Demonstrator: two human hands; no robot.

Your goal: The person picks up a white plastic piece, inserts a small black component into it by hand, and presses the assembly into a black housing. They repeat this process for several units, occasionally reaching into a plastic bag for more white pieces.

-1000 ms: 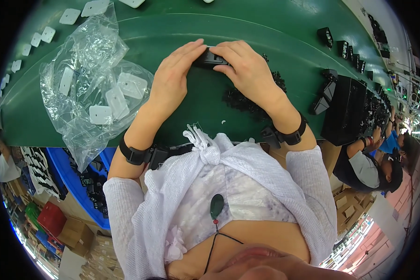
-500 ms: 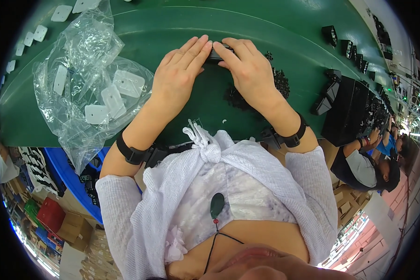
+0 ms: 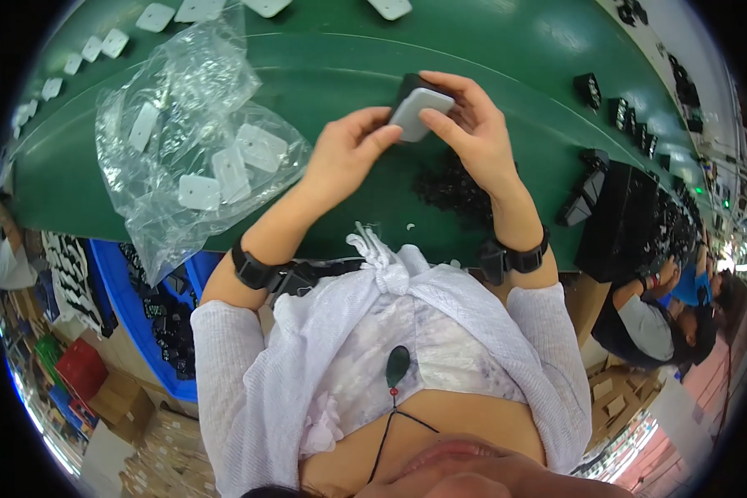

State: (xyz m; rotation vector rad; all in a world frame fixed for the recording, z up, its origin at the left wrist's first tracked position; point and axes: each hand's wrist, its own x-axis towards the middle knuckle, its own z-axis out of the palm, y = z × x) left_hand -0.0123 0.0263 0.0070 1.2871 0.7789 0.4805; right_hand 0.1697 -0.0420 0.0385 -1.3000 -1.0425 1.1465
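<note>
Between my two hands, raised off the green table, is a small black box with a light grey flat cover [image 3: 420, 114] turned up toward me. My left hand [image 3: 353, 148] pinches its lower left edge with thumb and fingers. My right hand [image 3: 473, 124] grips the right side, thumb on the grey face and fingers behind. Under my right wrist lies a pile of small black parts [image 3: 446, 189]. To the left, a clear plastic bag [image 3: 183, 100] has several white flat plates [image 3: 199, 192] in or under it.
A large black box [image 3: 618, 220] stands at the table's right, with black pieces [image 3: 581, 199] beside it. More white plates [image 3: 155, 17] lie along the far left of the green table [image 3: 340, 66]. A blue bin [image 3: 133, 319] sits below the left edge. Another person [image 3: 651, 324] is at the right.
The box has been lifted and tilted, so its grey face now shows. My hands have shifted from pressing down over it to holding its sides. The view has shifted slightly.
</note>
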